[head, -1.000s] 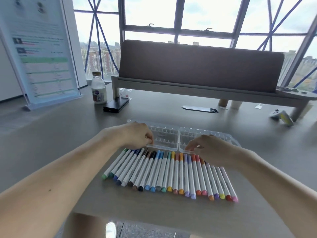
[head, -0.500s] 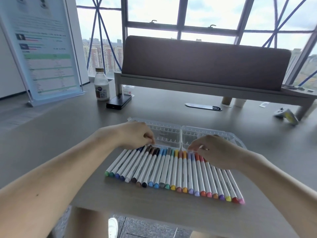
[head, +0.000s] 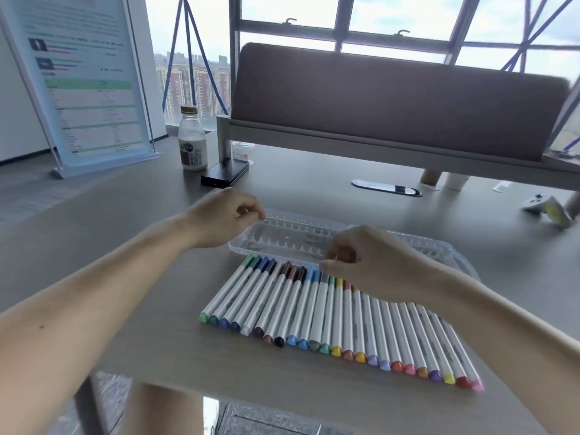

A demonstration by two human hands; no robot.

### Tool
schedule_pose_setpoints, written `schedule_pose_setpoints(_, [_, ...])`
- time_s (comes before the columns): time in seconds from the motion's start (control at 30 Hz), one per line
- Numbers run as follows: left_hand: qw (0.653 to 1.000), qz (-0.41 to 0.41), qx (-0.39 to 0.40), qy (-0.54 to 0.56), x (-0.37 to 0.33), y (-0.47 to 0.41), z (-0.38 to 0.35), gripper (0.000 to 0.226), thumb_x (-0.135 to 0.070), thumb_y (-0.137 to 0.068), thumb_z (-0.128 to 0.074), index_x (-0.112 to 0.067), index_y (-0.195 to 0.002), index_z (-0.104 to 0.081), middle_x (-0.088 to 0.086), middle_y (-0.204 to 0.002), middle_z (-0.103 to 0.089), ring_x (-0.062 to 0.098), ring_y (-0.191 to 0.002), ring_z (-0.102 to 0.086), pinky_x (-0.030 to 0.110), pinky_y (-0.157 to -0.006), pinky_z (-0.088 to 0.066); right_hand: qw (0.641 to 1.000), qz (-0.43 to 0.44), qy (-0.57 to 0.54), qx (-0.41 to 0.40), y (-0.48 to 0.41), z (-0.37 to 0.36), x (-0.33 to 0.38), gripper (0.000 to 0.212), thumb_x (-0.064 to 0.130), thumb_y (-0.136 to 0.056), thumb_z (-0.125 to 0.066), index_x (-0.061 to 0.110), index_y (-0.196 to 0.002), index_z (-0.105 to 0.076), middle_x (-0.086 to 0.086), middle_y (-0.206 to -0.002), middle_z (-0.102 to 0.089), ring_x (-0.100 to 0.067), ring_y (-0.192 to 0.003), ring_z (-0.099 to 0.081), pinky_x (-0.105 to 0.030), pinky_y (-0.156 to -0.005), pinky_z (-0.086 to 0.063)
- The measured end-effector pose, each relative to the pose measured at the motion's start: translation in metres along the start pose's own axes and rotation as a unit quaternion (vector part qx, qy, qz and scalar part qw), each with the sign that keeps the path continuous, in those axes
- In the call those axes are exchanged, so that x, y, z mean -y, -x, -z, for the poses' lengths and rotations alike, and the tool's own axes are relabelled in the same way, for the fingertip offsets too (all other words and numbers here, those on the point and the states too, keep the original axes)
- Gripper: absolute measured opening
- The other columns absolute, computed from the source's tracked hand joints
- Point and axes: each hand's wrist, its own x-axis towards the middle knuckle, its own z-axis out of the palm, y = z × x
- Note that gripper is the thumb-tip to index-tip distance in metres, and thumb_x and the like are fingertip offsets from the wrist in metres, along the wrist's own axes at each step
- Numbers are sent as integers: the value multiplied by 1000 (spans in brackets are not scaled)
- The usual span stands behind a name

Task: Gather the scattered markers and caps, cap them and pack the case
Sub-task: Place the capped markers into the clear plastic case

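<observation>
Marker row [head: 282, 304] before clear case [head: 298, 229]

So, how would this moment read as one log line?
markers: in row on table; case: open; left hand: at case rim; right hand: over marker tops

White-barrelled markers [head: 329, 312] in a tight row fill the near strip of the grey desk [head: 141, 215], an open clear plastic case [head: 295, 233] just behind. Bare desktop lies to their left; a white milk bottle [head: 192, 142] and black box [head: 224, 174] stand well back.

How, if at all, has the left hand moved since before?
Yes: left hand moved away from the markers to the far left corner of the clear case.
</observation>
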Motion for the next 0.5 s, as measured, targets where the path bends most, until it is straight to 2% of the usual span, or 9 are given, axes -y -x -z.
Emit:
schedule_pose_setpoints(0.1, [999, -19, -38, 5, 17, -6, -9, 16, -23, -99, -64, -27, -102, -79, -13, -104, -74, 7, -101, -66, 36, -97, -52, 999, -9, 4, 38, -14, -12, 16, 29, 51, -93, -66, 24, -83, -70, 12, -64, -56, 2, -51, -48, -13, -50, -33])
schedule_pose_setpoints(0.2, [997, -55, -49, -15, 27, -15, -17, 10, -22, -94, -71, -25, -97, -79, -11, -100, -75, 8, -98, -66, 36, -92, -52, 998, -21, 23, 57, -24, -19, 22, 29, 53, -89, -69, 25, -82, -72, 12, -65, -60, 5, -51, -51, -12, -49, -31])
schedule_pose_setpoints(0.3, [995, -77, -62, 2, 32, -20, -26, 7, -20, -92, -74, -26, -90, -77, -15, -94, -73, 0, -91, -65, 28, -84, -48, 997, -32, 36, 65, -30, -19, 23, 27, 51, -87, -70, 24, -81, -74, 11, -61, -60, 9, -49, -51, -11, -44, -32])
schedule_pose_setpoints(0.37, [994, -77, -75, 20, 38, -22, -31, 8, -20, -91, -75, -27, -87, -78, -17, -91, -73, -7, -90, -63, 22, -82, -45, 996, -39, 43, 73, -36, -19, 23, 28, 49, -87, -70, 22, -81, -75, 7, -60, -61, 0, -45, -48, -10, -42, -34])
schedule_pose_setpoints(0.5, [993, -79, -76, 29, 46, -24, -33, 8, -19, -90, -74, -25, -90, -78, -16, -92, -74, -5, -89, -63, 10, -80, -41, 994, -56, 59, 77, -45, -24, 25, 35, 45, -85, -69, 11, -83, -76, 1, -55, -53, -6, -43, -40, -17, -40, -33])
